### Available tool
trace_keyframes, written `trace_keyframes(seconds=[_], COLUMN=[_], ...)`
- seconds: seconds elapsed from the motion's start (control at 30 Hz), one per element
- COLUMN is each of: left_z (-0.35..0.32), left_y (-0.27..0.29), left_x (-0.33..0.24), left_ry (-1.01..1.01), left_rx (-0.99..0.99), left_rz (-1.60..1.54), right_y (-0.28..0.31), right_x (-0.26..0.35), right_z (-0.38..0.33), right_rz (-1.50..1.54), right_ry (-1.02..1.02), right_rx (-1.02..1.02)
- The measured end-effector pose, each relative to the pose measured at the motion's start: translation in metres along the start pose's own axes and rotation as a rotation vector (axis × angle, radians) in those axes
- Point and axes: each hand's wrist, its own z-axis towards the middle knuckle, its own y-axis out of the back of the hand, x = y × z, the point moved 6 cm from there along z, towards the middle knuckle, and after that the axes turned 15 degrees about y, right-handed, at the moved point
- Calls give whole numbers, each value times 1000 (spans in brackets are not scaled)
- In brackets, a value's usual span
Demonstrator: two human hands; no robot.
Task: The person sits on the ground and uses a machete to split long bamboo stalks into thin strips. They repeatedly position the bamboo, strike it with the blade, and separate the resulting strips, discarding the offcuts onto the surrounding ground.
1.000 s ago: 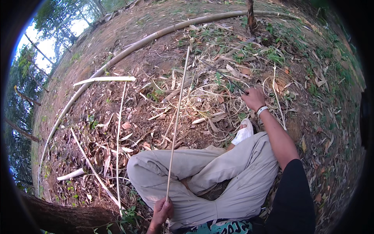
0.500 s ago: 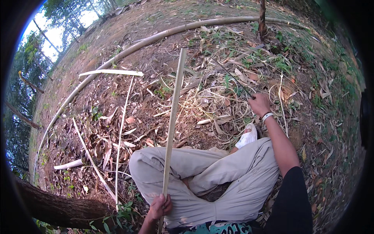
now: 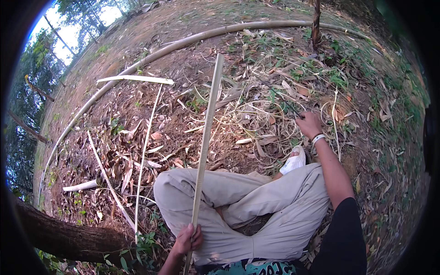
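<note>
Fingers: left hand [image 3: 187, 239] wrapped around flat pale bamboo strip [image 3: 205, 137]; right hand [image 3: 309, 123] curled among thin curly shavings [image 3: 256, 114].
Strip: straight, slanting up across bent knees.
Ground: dry leaves.

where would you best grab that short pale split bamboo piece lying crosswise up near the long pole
Probably at the middle of the split bamboo piece, coming down from above with fingers across its narrow width. It lies flat and nearly level on the leaf litter, both ends free, so a mid-length grip should balance it. It sits apart from the long bamboo pole.
</note>
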Motion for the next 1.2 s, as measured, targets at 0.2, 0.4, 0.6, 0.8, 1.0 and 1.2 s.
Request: trace_keyframes(seconds=[0.2,0.4,0.6,0.8,1.0,1.2], left_z=[-6,-17,-74,-82,-81,-77], left_y=[4,5,70,90,76,68], left_x=[5,-48,-97,-90,-92,-94], left_ry=[33,-92,-321,-322,-323,-332], left_rx=[-64,-382,-1154,-1058,-958,-934], left_rz=[-43,122,429,84,31,-16], right_y=[-11,-16,-78,-104,-77,-86], right_x=[12,-12,-107,-132,-74,-67], right_z=[1,4,13,27,12,17], right_rz=[-85,-343,-121,-38,-114,-32], right_ry=[-39,44,-4,7,154,92], right_rx=[106,227,422,410,342,372])
